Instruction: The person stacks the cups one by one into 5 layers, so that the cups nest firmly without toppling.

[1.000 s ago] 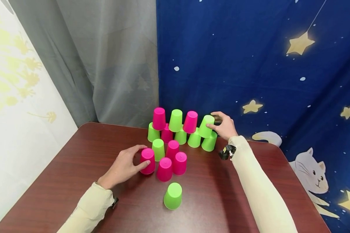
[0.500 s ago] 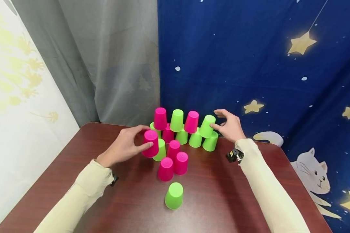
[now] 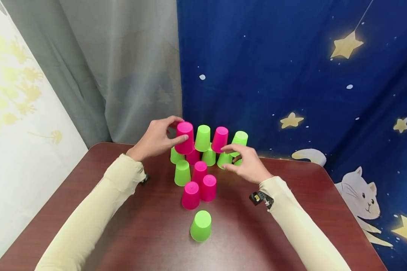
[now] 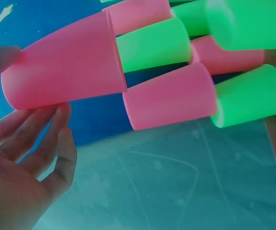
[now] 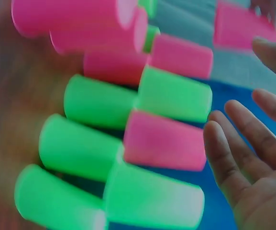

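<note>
My left hand (image 3: 157, 137) grips an upside-down pink cup (image 3: 184, 131) between thumb and fingers, lifted off the table. In the left wrist view this held cup (image 4: 63, 62) has its rim close to the upper-row pink cup (image 4: 171, 98) and green cup (image 4: 154, 45); whether it touches them I cannot tell. Behind it stands a two-level row of upside-down pink and green cups. My right hand (image 3: 245, 162), fingers apart and holding nothing, is in front of the row's right end. It partly hides the upper green cup (image 3: 240, 138) there.
Nearer on the brown table (image 3: 149, 233) stand a green cup (image 3: 182, 173) and three pink cups, one of them a front pink cup (image 3: 191, 195). A lone green cup (image 3: 201, 226) sits closest to me. Grey and blue curtains (image 3: 224, 75) hang behind.
My left hand has raised the pink cup from the table, up and away from me to the row's upper level. My right hand has let go of the upper green cup and drawn back leftward.
</note>
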Tool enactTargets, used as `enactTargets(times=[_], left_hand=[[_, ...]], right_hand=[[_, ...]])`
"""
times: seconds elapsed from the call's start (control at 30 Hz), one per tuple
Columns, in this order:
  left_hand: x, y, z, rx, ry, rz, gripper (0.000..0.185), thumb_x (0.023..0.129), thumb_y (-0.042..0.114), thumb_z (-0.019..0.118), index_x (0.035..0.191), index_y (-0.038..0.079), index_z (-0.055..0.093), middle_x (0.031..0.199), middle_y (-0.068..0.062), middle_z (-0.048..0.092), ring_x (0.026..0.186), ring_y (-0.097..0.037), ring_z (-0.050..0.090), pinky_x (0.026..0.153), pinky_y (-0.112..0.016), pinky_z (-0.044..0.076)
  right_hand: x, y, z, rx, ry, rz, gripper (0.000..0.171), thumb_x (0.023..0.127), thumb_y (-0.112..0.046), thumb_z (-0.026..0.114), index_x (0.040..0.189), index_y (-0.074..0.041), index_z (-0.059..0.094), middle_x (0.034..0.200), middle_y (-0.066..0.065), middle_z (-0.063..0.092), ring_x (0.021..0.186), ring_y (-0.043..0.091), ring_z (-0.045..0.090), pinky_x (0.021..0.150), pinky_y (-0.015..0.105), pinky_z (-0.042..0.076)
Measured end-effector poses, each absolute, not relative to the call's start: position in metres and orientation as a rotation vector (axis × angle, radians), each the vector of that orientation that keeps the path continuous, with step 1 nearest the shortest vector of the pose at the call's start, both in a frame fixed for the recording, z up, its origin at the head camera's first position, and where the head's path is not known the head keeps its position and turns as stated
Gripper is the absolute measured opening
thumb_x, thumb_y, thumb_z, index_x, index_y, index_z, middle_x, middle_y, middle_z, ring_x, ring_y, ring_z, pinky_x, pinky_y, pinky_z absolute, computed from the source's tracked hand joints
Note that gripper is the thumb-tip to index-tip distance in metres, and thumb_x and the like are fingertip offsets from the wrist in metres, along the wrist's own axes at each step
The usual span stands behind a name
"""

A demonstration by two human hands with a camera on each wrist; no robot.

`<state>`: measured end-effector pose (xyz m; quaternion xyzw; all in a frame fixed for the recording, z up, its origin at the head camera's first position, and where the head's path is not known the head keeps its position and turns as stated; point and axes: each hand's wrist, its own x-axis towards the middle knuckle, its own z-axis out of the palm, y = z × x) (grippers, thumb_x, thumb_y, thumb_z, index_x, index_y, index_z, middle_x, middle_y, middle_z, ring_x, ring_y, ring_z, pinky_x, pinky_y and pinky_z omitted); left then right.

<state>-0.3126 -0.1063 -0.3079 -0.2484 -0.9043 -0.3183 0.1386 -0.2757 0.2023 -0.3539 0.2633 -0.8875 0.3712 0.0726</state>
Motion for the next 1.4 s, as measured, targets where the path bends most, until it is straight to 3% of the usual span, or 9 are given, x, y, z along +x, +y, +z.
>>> enactTargets(times=[0.2,0.4,0.63,0.87,1.07,1.27,1.4], left_hand=[[-0.336,-0.09,-0.297,-0.685,-2.598,-0.993,0.054,0.087,0.032,0.077,0.131,0.007,0.059,0.116,-0.011,0.071,0.098,-0.029,0.068,0.084,-0.04,0.059],[-0.354,-0.077,-0.29,-0.637,-2.604,-1.035,0.055,0.089,0.031,0.074,0.135,0.005,0.056,0.123,-0.013,0.068,0.111,-0.031,0.066,0.093,-0.043,0.057],[-0.366,-0.07,-0.287,-0.555,-2.639,-1.06,0.058,0.091,0.033,0.072,0.139,0.006,0.053,0.13,-0.013,0.065,0.12,-0.031,0.062,0.099,-0.044,0.056],[-0.372,-0.07,-0.289,-0.485,-2.677,-1.049,0.06,0.093,0.032,0.07,0.142,0.005,0.05,0.133,-0.015,0.064,0.121,-0.032,0.062,0.1,-0.045,0.055],[-0.375,-0.071,-0.293,-0.46,-2.696,-1.028,0.06,0.094,0.033,0.068,0.143,0.004,0.049,0.133,-0.016,0.064,0.12,-0.031,0.063,0.1,-0.044,0.055],[-0.378,-0.072,-0.296,-0.457,-2.695,-1.033,0.061,0.094,0.034,0.068,0.144,0.005,0.048,0.133,-0.015,0.064,0.12,-0.03,0.062,0.1,-0.044,0.055],[-0.378,-0.072,-0.297,-0.462,-2.701,-1.048,0.061,0.094,0.034,0.068,0.143,0.005,0.048,0.134,-0.015,0.064,0.122,-0.031,0.061,0.102,-0.045,0.054]], right_hand=[[-0.267,0.186,-0.384,0.833,-2.723,1.174,0.053,0.079,-0.013,0.084,0.128,-0.008,0.064,0.124,0.007,0.068,0.11,0.023,0.067,0.085,0.042,0.061],[-0.262,0.178,-0.404,0.828,-2.789,1.205,0.055,0.081,-0.017,0.084,0.13,-0.007,0.062,0.125,0.009,0.068,0.108,0.03,0.068,0.086,0.044,0.06],[-0.258,0.171,-0.414,0.813,-2.818,1.208,0.059,0.08,-0.018,0.085,0.132,-0.006,0.06,0.125,0.012,0.067,0.105,0.025,0.068,0.087,0.045,0.059],[-0.257,0.167,-0.424,0.768,-2.829,1.164,0.059,0.078,-0.019,0.086,0.13,-0.011,0.061,0.119,0.003,0.068,0.098,0.016,0.066,0.085,0.035,0.059],[-0.255,0.166,-0.432,0.748,-2.819,1.238,0.056,0.078,-0.013,0.085,0.129,-0.011,0.062,0.114,0.004,0.068,0.09,0.021,0.068,0.082,0.04,0.06],[-0.253,0.164,-0.434,0.726,-2.801,1.284,0.054,0.078,-0.012,0.085,0.127,-0.013,0.063,0.115,0.004,0.069,0.091,0.023,0.068,0.08,0.031,0.059],[-0.253,0.164,-0.436,0.733,-2.772,1.316,0.053,0.078,-0.012,0.084,0.127,-0.011,0.062,0.115,0.006,0.07,0.092,0.025,0.069,0.081,0.035,0.06]])
